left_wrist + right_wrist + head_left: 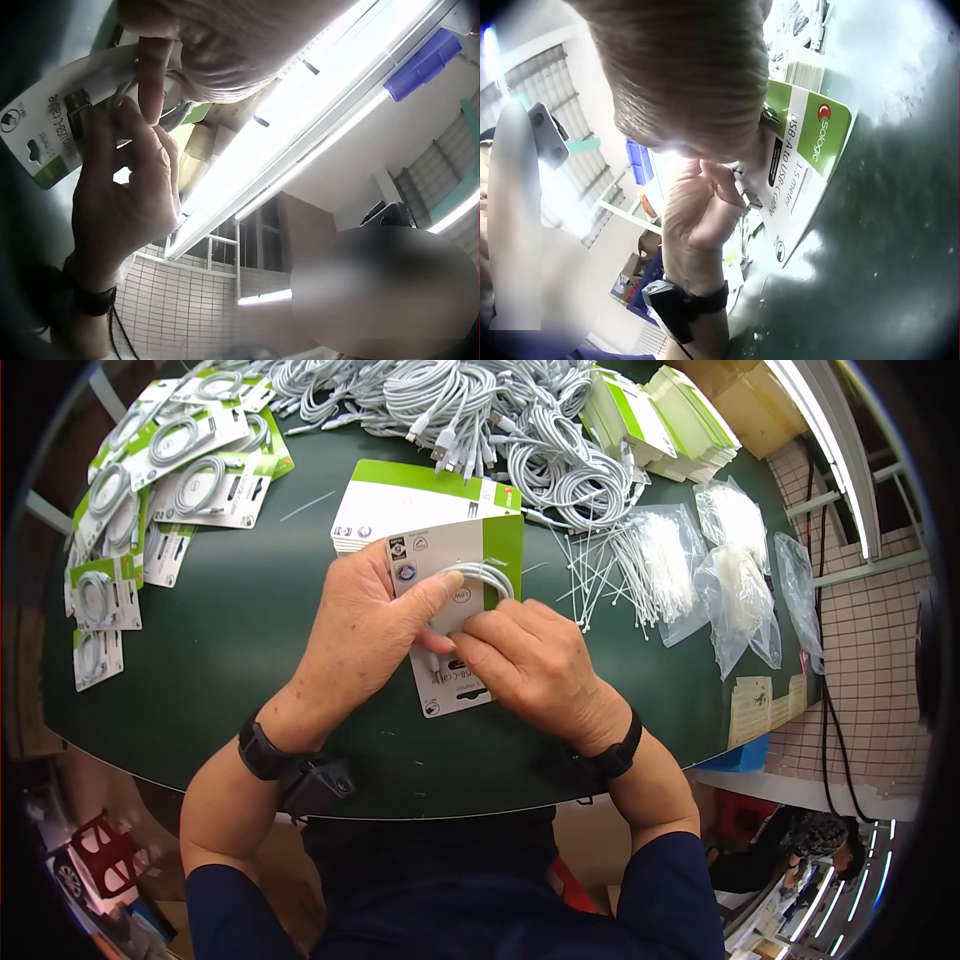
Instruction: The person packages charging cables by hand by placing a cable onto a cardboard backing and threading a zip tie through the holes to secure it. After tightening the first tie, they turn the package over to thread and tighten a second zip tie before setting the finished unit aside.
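Observation:
The left hand [365, 622] grips a white and green printed card [436, 550] from its left side, thumb pressed on a coiled light grey cable [487, 572] lying on the card's face. Bent fingers of the right hand [535, 660] pinch at the coil's lower right; what exactly lies between them is hidden. A cable plug [436, 672] shows near the card's lower end. In the right wrist view the card [799, 165] is tilted above the table, with the left hand [697, 217] behind it. The left wrist view shows the right hand [124, 195] at the cable.
A stack of cards [370, 495] lies just beyond the hands. Carded cables [200, 488] are piled at the left, loose coiled cables [440, 400] at the back. White zip ties [640, 565], plastic bags [735, 600] and more card stacks [690, 435] lie at the right.

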A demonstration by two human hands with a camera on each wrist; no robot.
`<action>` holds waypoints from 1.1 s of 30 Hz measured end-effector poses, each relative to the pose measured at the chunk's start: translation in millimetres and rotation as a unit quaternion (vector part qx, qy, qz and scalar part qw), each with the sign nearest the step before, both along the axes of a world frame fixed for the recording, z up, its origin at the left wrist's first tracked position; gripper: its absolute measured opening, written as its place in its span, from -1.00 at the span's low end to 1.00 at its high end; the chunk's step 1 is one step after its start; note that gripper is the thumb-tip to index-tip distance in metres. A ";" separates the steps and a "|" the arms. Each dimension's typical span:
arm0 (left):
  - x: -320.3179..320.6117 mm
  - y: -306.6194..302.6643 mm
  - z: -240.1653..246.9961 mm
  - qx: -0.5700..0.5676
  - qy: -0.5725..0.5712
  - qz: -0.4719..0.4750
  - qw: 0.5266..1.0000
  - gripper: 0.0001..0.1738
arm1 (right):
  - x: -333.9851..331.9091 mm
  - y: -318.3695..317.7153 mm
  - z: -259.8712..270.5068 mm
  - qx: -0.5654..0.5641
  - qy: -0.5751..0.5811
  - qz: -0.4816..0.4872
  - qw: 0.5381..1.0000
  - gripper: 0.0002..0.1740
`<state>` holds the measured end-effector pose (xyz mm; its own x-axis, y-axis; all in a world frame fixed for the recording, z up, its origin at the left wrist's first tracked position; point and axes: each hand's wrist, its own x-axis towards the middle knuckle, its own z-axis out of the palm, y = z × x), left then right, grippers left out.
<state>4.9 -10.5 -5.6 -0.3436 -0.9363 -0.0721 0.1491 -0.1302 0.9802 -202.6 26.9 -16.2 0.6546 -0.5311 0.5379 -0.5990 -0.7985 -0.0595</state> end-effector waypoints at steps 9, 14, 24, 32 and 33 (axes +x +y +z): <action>3.8 -4.3 4.6 -0.008 0.036 0.011 0.999 -0.66 | -19.4 -4.3 22.8 0.041 -0.247 -0.010 0.968 -0.79; 10.9 -3.0 14.4 -0.037 0.047 -0.003 0.998 -0.64 | -53.9 -17.9 32.7 0.094 -0.315 -0.156 0.932 -0.86; 40.8 -17.2 19.3 -0.128 0.108 0.076 0.983 -0.64 | -70.8 -41.7 -20.7 0.153 -0.116 -0.141 0.971 -0.76; 51.0 -28.0 19.2 -0.146 0.155 0.133 0.968 -0.62 | -56.6 -35.7 -15.5 0.241 -0.015 -0.134 0.961 -0.80; 49.9 -27.6 20.2 -0.139 0.157 0.135 0.968 -0.62 | -53.6 -31.7 -14.3 0.254 0.008 -0.141 0.957 -0.81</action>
<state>54.9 -38.1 14.6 -0.0479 -0.9632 0.2646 0.4376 0.2179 0.8724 -256.3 -4.7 -30.5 0.4526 -0.8783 0.1543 -0.7902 -0.4752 -0.3871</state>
